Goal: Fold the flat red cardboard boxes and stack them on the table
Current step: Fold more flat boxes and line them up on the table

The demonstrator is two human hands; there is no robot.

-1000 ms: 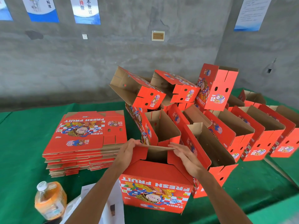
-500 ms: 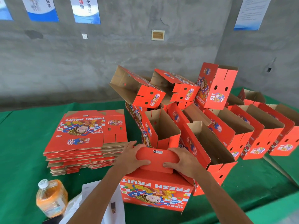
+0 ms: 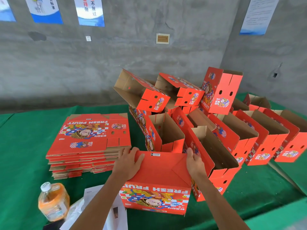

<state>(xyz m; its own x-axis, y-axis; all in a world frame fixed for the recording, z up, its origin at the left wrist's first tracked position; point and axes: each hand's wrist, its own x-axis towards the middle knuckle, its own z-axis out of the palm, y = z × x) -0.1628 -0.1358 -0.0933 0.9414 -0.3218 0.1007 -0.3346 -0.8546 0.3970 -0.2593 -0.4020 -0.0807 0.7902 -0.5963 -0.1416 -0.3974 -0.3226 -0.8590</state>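
One head-worn view was given, aimed forward and down from close above the hands [image 3: 159, 165]; the worktop [image 3: 25, 146] and wall [image 3: 116, 63] were seen beyond them.

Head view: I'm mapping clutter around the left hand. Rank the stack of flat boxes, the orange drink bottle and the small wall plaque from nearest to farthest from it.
From the left hand, which presses on the box being folded:
1. Stack of flat boxes, just to its left, almost touching the fingers.
2. Orange drink bottle, lower left, at the table's near edge.
3. Wall plaque, on the concrete wall beyond the table.
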